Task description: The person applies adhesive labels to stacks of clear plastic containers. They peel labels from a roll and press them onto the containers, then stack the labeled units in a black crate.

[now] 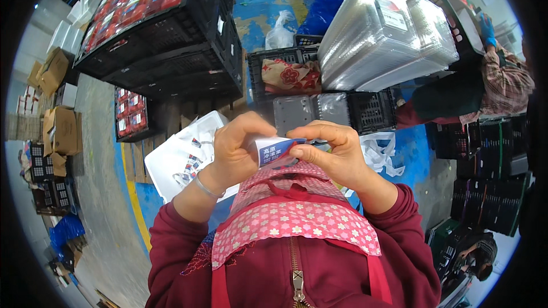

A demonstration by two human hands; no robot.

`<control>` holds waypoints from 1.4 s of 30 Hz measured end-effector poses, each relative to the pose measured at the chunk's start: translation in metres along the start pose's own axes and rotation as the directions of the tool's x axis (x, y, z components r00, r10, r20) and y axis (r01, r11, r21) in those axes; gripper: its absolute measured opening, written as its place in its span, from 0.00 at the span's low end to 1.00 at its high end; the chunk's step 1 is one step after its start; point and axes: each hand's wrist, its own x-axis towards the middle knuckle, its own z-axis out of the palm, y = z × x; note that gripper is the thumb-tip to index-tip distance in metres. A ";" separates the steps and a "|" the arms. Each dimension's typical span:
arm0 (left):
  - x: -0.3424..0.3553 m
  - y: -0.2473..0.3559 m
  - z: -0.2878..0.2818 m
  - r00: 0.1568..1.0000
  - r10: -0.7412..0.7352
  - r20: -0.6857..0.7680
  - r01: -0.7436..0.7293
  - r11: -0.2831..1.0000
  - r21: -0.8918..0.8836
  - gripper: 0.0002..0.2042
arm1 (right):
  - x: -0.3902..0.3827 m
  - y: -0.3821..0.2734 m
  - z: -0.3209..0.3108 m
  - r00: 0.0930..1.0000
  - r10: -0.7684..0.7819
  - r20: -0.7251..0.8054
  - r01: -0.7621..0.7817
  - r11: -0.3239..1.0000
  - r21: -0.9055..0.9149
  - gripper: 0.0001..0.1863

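A small blue-and-white printed label [273, 151] is held up in front of my pink flowered apron. My left hand [238, 141], with a bangle at its wrist, is curled and closed on the label's left end. From the other side, the thumb and forefinger of my right hand [337, 154] pinch its right edge. The left fingertips are partly hidden behind the label. Below and left of my left hand sits a white foam box [157, 162] with several similar labels [193, 158] lying in it. White plastic strips [381, 151] lie beyond my right hand.
Stacked black crates [171, 57] of red-filled packs [142, 0] stand at far left. At far right rise clear plastic containers [371, 34], near a black crate [371, 111] and a patterned cloth [291, 76]. A co-worker in a plaid sleeve [507, 80] and blue glove [487, 28] is at the right.
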 end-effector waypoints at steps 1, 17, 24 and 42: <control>0.007 -0.001 0.003 0.999 0.038 0.009 -0.039 0.999 0.030 0.15 | 0.000 -0.005 -0.007 1.000 -0.004 -0.016 0.003 1.000 -0.026 0.11; 0.004 -0.046 0.020 0.970 -0.237 0.052 0.229 0.966 0.119 0.15 | 0.118 -0.085 -0.260 0.939 0.016 -0.344 -0.183 0.869 -0.459 0.34; 0.011 -0.043 0.031 0.980 -0.165 0.108 0.156 0.984 0.085 0.13 | 0.150 -0.061 -0.274 0.942 0.214 -0.261 -0.320 0.811 -0.491 0.42; 0.011 -0.007 0.004 0.981 -0.184 0.052 0.187 0.981 -0.054 0.14 | 0.142 -0.032 -0.256 0.891 -0.032 -0.453 -0.367 0.538 -0.759 0.49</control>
